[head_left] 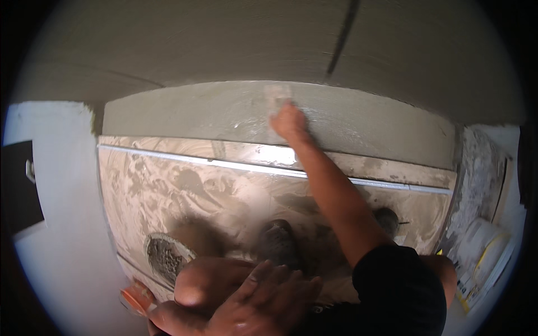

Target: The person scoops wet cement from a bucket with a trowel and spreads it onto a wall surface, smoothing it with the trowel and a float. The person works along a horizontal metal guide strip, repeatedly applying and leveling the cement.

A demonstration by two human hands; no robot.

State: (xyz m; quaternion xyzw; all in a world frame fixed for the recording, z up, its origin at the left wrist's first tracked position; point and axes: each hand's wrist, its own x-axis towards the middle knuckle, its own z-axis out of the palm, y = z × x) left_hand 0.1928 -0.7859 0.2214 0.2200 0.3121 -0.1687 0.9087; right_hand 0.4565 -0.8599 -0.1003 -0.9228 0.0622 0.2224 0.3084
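Note:
My right hand (290,120) reaches far forward, closed on a pale rectangular block (277,92) pressed to wet grey cement (196,106). Motion blur hides whether the block is a sponge or a float. Shiny curved streaks mark the cement around it. Close to me, my left hand (266,302) lies flat with its fingers stretched out, holding nothing, just in front of my bent knee. A bucket (147,249) with grey mortar (167,257) inside stands to the left of that knee.
A long thin metal strip (224,163) crosses the smeared tan floor (151,185) below the cement band. An orange container (137,297) sits at the lower left. White buckets (476,249) stand at the right wall. My dark shoes (278,241) rest on the floor.

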